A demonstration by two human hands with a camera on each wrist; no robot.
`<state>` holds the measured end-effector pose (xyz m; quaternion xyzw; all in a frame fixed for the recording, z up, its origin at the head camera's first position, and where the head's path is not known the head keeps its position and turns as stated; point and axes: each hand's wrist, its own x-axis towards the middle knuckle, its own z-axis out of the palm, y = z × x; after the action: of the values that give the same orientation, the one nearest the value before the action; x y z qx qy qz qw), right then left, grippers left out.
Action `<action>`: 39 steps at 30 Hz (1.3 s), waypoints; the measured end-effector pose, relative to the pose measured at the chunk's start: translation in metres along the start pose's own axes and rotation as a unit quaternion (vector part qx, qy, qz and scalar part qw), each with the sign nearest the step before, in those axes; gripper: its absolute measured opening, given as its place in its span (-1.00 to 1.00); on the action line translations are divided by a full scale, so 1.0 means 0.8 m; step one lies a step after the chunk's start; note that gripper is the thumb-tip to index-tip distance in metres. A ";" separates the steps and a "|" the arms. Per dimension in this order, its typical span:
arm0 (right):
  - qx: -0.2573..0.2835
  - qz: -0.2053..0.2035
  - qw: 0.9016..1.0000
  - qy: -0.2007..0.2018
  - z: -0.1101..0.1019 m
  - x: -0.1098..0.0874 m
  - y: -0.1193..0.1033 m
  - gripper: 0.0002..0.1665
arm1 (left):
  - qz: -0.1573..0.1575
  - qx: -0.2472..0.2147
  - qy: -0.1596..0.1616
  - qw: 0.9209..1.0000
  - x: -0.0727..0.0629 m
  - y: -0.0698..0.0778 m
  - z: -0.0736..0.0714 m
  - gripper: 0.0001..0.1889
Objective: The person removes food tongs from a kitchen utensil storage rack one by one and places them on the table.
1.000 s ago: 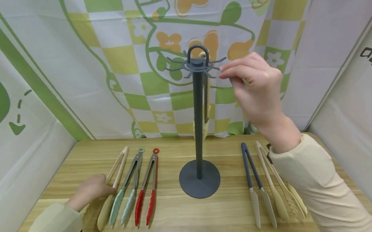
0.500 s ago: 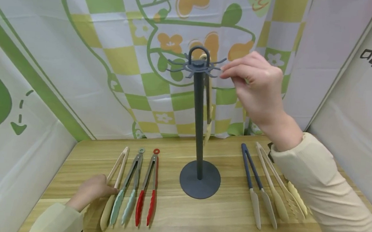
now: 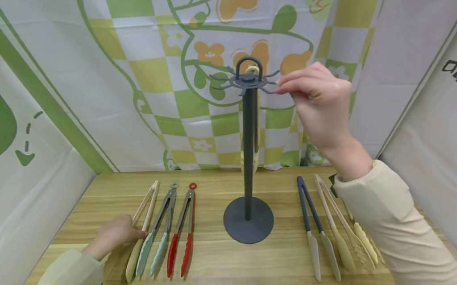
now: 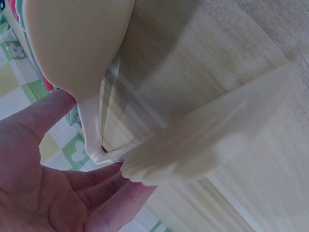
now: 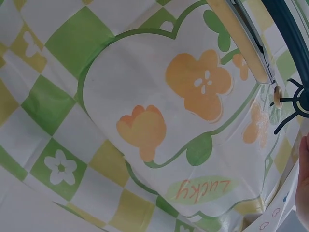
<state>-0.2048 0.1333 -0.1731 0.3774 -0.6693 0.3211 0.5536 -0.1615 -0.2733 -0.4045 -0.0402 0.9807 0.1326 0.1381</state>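
Observation:
My left hand (image 3: 114,236) grips a pair of cream tongs (image 3: 132,262) at the left of the table. In the left wrist view, the thumb lies against one arm of these tongs (image 4: 77,43) and the fingers against the other, the two heads spread apart. My right hand (image 3: 322,103) is raised at the top of a dark grey hook stand (image 3: 247,162), thumb and fingertips pinching the end of one hook on its right. Pale yellow tongs (image 5: 241,38) hang from a rear hook by their ring, partly hidden behind the post in the head view.
Beside the left hand lie mint-tipped tongs (image 3: 145,254) and red-tipped tongs (image 3: 171,256). Right of the stand are navy-handled tongs (image 3: 305,206), another cream pair (image 3: 344,252) and a yellow-headed piece (image 3: 363,240) partly under the right sleeve. A patterned cloth (image 3: 145,75) backs the table.
The top of the stand has shifted to the right and its hooks have turned a little, the right hand moving slightly right with it. The left hand keeps its grip on the cream tongs.

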 end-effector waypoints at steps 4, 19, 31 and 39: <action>0.006 0.001 1.000 0.004 0.001 -0.001 0.003 -0.66 | -0.001 -0.001 0.000 1.000 0.000 0.000 0.000 -0.58; -0.033 -0.002 0.999 0.006 0.001 -0.004 -0.004 -0.92 | -0.005 0.002 -0.001 1.000 0.000 0.000 0.000 -0.58; -0.023 -0.005 0.999 -0.026 -0.003 0.001 -0.024 -0.85 | 0.001 0.004 0.001 1.000 0.000 -0.001 -0.001 -0.57; -0.012 -0.022 0.999 -0.035 0.001 0.000 -0.031 -0.86 | 0.002 -0.004 -0.004 1.000 -0.002 0.000 -0.002 -0.59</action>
<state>-0.1841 0.1200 -0.1734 0.3961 -0.6837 0.2877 0.5412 -0.1604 -0.2735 -0.4023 -0.0384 0.9797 0.1367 0.1414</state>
